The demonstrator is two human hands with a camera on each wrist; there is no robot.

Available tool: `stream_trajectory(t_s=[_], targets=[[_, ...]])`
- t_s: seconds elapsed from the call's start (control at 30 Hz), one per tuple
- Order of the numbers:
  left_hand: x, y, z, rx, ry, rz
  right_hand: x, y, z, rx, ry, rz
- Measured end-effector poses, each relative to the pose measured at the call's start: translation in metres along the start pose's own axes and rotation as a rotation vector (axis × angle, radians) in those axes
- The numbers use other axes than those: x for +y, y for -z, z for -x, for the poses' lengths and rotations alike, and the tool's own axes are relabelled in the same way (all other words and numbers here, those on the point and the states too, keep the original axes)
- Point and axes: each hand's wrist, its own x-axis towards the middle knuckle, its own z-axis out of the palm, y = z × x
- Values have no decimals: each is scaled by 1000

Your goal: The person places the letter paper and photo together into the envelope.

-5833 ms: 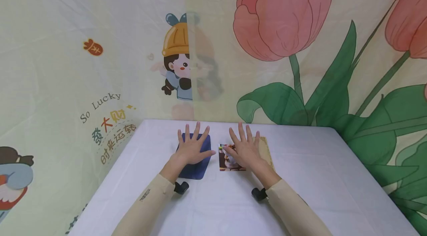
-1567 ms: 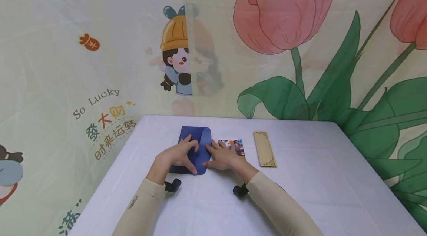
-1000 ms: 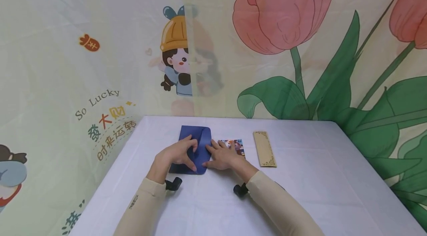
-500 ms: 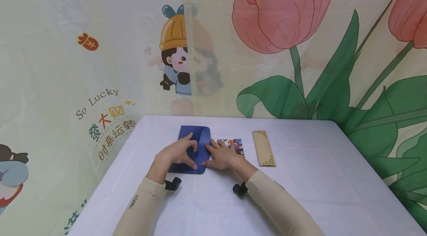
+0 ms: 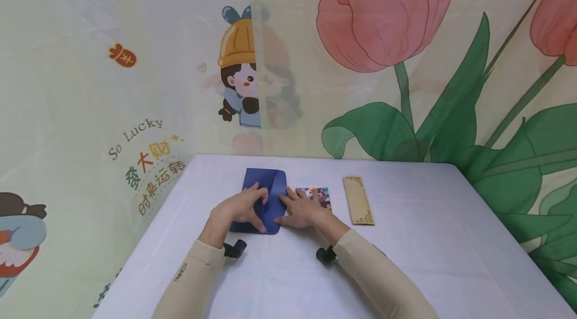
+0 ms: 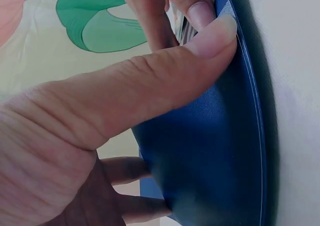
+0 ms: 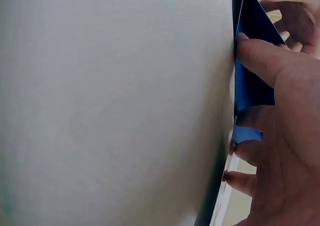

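Note:
A dark blue paper envelope [image 5: 276, 216] lies on the white table in the head view, its flap spread to the right. My left hand [image 5: 234, 208] is arched over its body, thumb at the near end of the mouth and index finger bent, holding the mouth parted. In the left wrist view that thumb lies on the blue paper [image 6: 215, 131] near its edge. Fingers spread, my right hand [image 5: 304, 211] rests partly on the flap and partly on a colourful picture card [image 5: 323, 196], which it largely covers. The right wrist view shows the parted blue paper [image 7: 256, 88] beside the fingers.
Right of the card lies a narrow tan strip [image 5: 358, 201] with ornamental corners. A white cloth covers the table [image 5: 405, 259]. Behind it hangs a curtain [image 5: 297, 128] printed with tulips and cartoon figures. Each wrist carries a small black camera.
Since the oldest frame, both flat hands have come down; the left works at the envelope's mouth, the right has moved left onto flap and card. Over the last second the hands hold almost still.

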Motion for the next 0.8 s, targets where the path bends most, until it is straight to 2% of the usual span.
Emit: stream_trajectory(t_s=[0.17, 0.33, 0.8], targets=[[3, -4, 0, 5, 11, -16, 0, -1, 0, -1, 6, 7], [5, -7, -2, 17, 7, -32, 3, 1, 0, 48, 2, 11], [7, -7, -5, 22, 25, -68, 11, 1, 2, 152, 39, -72]])
